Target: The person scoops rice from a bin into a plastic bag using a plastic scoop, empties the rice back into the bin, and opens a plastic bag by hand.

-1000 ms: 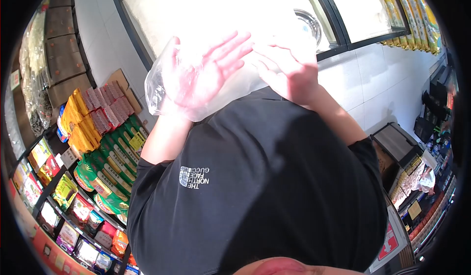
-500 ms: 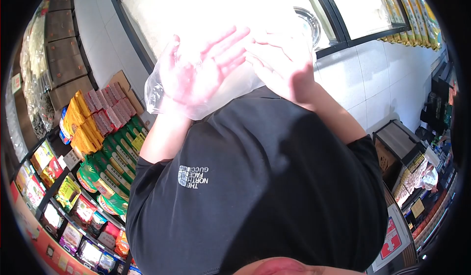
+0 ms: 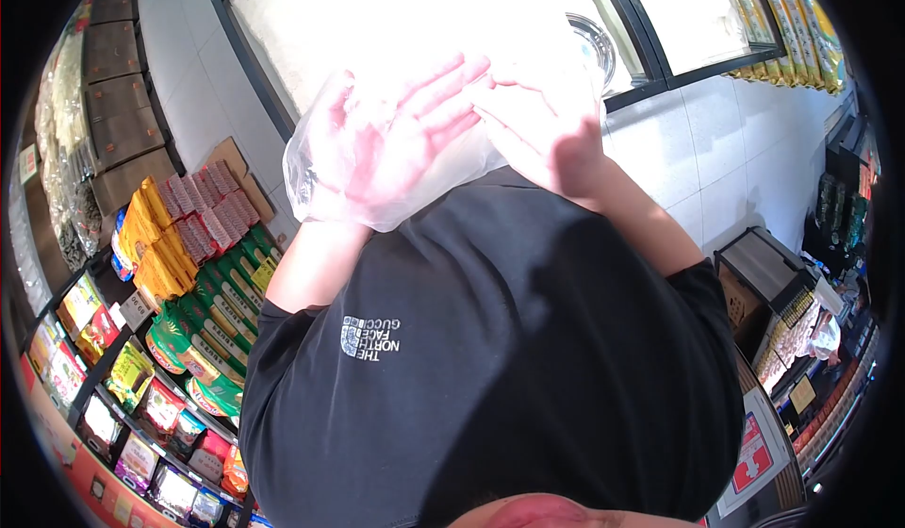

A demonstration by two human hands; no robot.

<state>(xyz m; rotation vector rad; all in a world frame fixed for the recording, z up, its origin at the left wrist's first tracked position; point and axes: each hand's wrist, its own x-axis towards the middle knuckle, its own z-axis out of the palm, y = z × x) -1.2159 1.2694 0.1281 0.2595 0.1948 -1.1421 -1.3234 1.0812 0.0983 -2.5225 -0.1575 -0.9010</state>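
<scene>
A thin clear plastic bag (image 3: 300, 165) hangs loosely around my left hand (image 3: 382, 146) and wrist. That hand is open, palm showing and fingers stretched toward the right. My right hand (image 3: 551, 137) reaches in from the other side, its fingertips meeting the left fingertips and pinching the plastic there. The bag spreads between the two hands, above my black T-shirt (image 3: 490, 358). Strong sunlight washes out the fingers and the far part of the bag, so the exact grip is hard to see.
Beyond my hands is a brightly lit dark-framed bin (image 3: 273, 85) with a round metal object (image 3: 589, 42). Shelves of packaged food (image 3: 212, 311) stand at left, with yellow packs (image 3: 801, 33) at far right. A black crate (image 3: 764, 269) sits on the tiled floor (image 3: 702, 151).
The left hand has shifted slightly right, its fingertips nearer the right hand. The bag around the left wrist has moved a little with it. The right hand is almost still.
</scene>
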